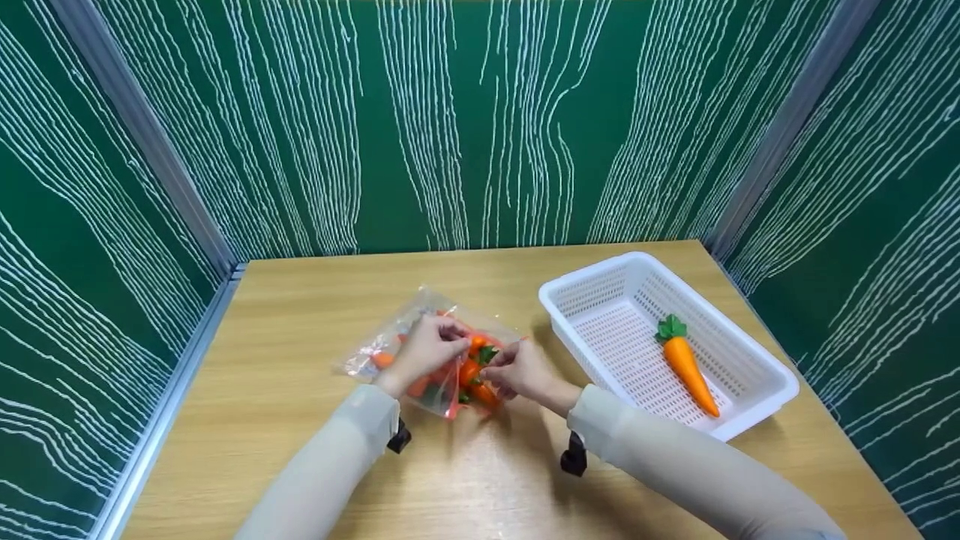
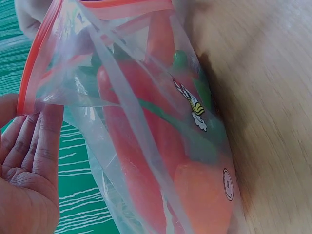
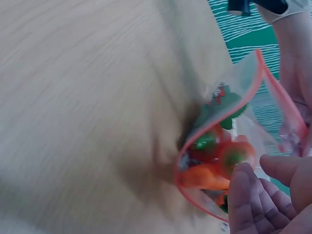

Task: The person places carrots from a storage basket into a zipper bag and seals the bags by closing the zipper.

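Note:
A clear zip bag point(image 1: 420, 304) with a red-orange zip strip lies on the table, holding several red and orange vegetables with green tops. My left hand point(image 1: 427, 351) pinches the strip at the bag's mouth, thumb on one side and fingers on the other, as the left wrist view shows. In the right wrist view the mouth gapes, baring an orange pepper-like piece point(image 3: 202, 176) and rounder red ones with green ends. My right hand point(image 1: 523, 371) is at that mouth, its thumb and fingertips apart over the vegetables.
To the right stands a white perforated plastic basket point(image 1: 589, 356) with one orange carrot point(image 1: 690, 375) in it. Green panels with white wavy lines point(image 1: 487, 135) enclose the wooden table point(image 1: 292, 322) at the back and sides.

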`<state>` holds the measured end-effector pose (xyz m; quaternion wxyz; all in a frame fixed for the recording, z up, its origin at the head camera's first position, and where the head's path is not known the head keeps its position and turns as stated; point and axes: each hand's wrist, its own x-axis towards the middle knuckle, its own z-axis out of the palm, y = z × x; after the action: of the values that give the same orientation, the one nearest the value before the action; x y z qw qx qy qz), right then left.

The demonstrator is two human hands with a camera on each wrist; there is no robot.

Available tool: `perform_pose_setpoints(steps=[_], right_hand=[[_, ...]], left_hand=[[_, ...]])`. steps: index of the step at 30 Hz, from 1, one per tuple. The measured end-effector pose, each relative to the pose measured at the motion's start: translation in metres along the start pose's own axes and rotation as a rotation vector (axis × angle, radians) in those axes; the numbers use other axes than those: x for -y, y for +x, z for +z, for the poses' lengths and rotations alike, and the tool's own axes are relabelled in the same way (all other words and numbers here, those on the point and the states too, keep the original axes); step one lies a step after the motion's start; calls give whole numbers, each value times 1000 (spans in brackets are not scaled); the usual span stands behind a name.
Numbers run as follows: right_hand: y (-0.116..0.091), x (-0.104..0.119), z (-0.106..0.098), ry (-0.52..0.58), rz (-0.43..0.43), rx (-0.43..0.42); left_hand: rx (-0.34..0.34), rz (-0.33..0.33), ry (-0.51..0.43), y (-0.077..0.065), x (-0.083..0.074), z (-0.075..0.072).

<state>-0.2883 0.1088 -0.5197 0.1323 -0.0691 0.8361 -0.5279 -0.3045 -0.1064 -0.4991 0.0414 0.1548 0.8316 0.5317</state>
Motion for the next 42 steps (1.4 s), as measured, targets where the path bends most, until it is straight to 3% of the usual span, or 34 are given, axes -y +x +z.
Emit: perform_pose_setpoints(steps=[11,19,31,37,42], right_hand=[[-5,15,-32,-80,-39,-35],[-7,20,-54,-37,-23,-60],[-10,23,-80,-58,-35,-110],[-10,20,-92,-66,-73,-128],[-11,18,-105,-136,-172,-134]], left_hand=[[4,19,-21,2,-1,-1],[8,-31,-16,1,-1,-2],[13,-45,-36,2,1,-1],[11,-41,-20,1,1,-1],[10,-28,-20,1,1,-1]])
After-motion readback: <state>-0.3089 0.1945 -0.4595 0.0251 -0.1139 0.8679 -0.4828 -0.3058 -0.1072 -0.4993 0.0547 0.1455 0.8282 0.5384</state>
